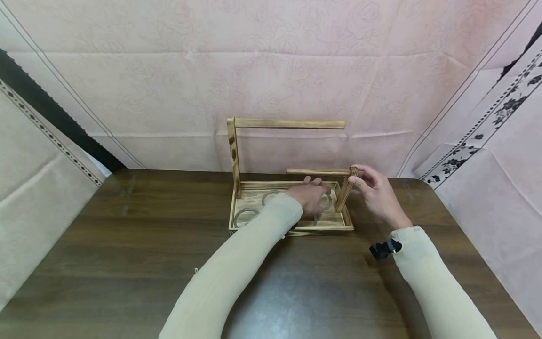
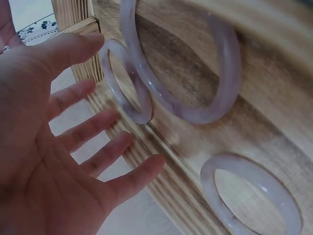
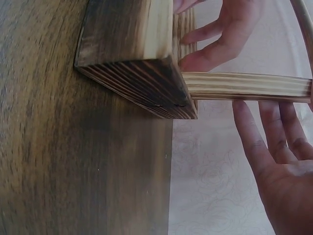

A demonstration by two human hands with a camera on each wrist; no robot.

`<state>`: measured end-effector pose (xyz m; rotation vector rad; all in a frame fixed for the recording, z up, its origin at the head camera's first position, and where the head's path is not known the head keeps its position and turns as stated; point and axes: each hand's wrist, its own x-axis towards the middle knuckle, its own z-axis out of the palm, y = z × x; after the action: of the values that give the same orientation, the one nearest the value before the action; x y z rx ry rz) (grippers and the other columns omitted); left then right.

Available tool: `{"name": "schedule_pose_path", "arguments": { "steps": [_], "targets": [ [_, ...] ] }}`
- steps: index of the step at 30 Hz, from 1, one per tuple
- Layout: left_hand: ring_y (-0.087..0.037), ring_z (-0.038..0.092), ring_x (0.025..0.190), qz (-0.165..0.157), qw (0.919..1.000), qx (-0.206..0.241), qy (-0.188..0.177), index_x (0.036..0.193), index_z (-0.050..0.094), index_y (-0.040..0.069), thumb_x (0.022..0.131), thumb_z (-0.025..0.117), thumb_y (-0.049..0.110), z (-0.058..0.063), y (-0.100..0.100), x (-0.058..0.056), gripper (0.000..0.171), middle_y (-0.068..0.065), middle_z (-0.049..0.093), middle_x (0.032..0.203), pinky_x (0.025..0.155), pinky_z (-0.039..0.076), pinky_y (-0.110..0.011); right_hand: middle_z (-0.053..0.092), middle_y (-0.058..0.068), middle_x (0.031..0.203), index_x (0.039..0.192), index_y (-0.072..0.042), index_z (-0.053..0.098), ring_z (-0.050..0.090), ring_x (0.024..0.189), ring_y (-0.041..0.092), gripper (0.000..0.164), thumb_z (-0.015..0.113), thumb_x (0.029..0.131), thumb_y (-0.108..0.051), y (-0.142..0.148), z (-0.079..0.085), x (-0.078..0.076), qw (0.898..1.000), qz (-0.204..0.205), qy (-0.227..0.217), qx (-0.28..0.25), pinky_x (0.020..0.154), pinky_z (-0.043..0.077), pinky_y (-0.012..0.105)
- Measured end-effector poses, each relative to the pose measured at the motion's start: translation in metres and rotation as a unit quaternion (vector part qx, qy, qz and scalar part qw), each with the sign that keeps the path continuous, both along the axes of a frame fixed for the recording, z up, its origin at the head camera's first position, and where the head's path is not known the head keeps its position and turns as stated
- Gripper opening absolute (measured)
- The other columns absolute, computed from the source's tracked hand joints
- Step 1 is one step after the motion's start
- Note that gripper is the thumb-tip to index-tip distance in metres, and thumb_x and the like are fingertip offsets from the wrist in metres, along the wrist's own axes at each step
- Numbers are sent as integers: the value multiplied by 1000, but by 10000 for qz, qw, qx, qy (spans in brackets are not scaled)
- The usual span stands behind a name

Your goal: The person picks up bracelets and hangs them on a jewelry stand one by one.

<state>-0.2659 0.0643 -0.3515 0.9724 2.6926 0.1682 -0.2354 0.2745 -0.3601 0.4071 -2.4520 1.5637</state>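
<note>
A wooden bracelet stand [image 1: 309, 229] has a shallow tray base, a tall post [image 1: 233, 153] at the left and a short post [image 1: 344, 197] at the right, each bearing a horizontal rod. Several pale translucent bangles [image 1: 247, 210] lie in the tray. My left hand [image 1: 312, 195] reaches over the tray's right half; the left wrist view shows its fingers spread and apart beside a small upright-leaning bangle [image 2: 143, 103] and a larger bangle [image 2: 228, 63]. With thumb and fingers, my right hand [image 1: 374, 193] holds the short post near its top, where the lower rod [image 1: 315, 172] joins.
The stand sits at the far edge of a dark brown wooden table [image 1: 139, 245]. Close behind hangs a pale pink patterned cloth [image 1: 271, 84], with white cloth at both sides. The upper rod [image 1: 290, 124] extends above the tray from the tall post.
</note>
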Motion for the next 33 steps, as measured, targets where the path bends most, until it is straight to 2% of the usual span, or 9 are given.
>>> {"name": "schedule_pose_path", "arguments": {
  "steps": [4, 6, 11, 16, 21, 24, 28, 33],
  "targets": [
    [-21, 36, 119, -83, 9999, -80, 22, 150, 49, 26, 92, 73, 28, -4, 4, -1, 63, 0, 44, 139, 97, 52, -30, 63, -9, 101, 131, 6, 55, 65, 93, -3, 31, 58, 103, -9, 0, 0, 0, 10000, 52, 21, -47, 82, 62, 21],
    [-22, 37, 122, -105, 9999, -95, 27, 151, 48, 26, 91, 73, 26, -5, 5, -1, 64, -1, 43, 144, 102, 51, -31, 63, -9, 100, 130, 6, 56, 66, 92, -2, 31, 58, 103, -8, 1, 0, 0, 10000, 59, 32, -58, 82, 63, 21],
    [-23, 36, 126, -91, 9999, -130, 36, 154, 43, 24, 94, 69, 25, -5, 4, 0, 65, -3, 39, 150, 106, 48, -31, 64, -8, 100, 129, 5, 56, 66, 92, -1, 30, 58, 103, -9, -1, 2, -1, 10000, 88, 21, -40, 83, 63, 24],
    [-22, 36, 125, -35, 9999, -64, -93, 157, 36, 24, 94, 71, 23, -5, 5, 0, 72, -4, 38, 150, 105, 49, -31, 63, -8, 99, 128, 6, 56, 66, 91, -2, 29, 58, 103, -8, -1, 2, -1, 9999, 108, 6, -74, 83, 63, 24],
    [-23, 36, 125, 32, 9998, -28, -179, 159, 33, 25, 91, 73, 22, -7, 9, 0, 78, -5, 36, 151, 105, 50, -32, 63, -11, 99, 128, 7, 56, 66, 92, -2, 29, 58, 103, -8, 0, 1, -1, 9999, 130, 5, -31, 84, 64, 29],
    [-23, 38, 122, 63, 9999, -32, -156, 160, 31, 28, 91, 71, 23, -9, 11, -1, 80, -7, 37, 144, 100, 52, -32, 63, -11, 98, 128, 6, 57, 66, 91, -2, 28, 58, 103, -8, 0, 1, -2, 9999, 121, 7, 17, 84, 64, 28],
    [-22, 39, 122, 85, 9997, -167, -138, 157, 37, 30, 94, 68, 27, -11, 13, -3, 71, -5, 37, 139, 95, 52, -31, 63, -9, 98, 127, 5, 57, 65, 91, -2, 28, 59, 103, -9, 0, 2, -2, 9999, 101, 11, 49, 83, 63, 26],
    [-22, 38, 126, 43, 9995, -253, -200, 144, 53, 28, 95, 68, 28, -11, 13, -3, 51, 0, 40, 141, 100, 51, -31, 63, -10, 98, 127, 5, 56, 65, 91, -2, 28, 59, 103, -9, 1, 1, -2, 10000, 96, -13, -4, 82, 63, 23]
  ]
}}
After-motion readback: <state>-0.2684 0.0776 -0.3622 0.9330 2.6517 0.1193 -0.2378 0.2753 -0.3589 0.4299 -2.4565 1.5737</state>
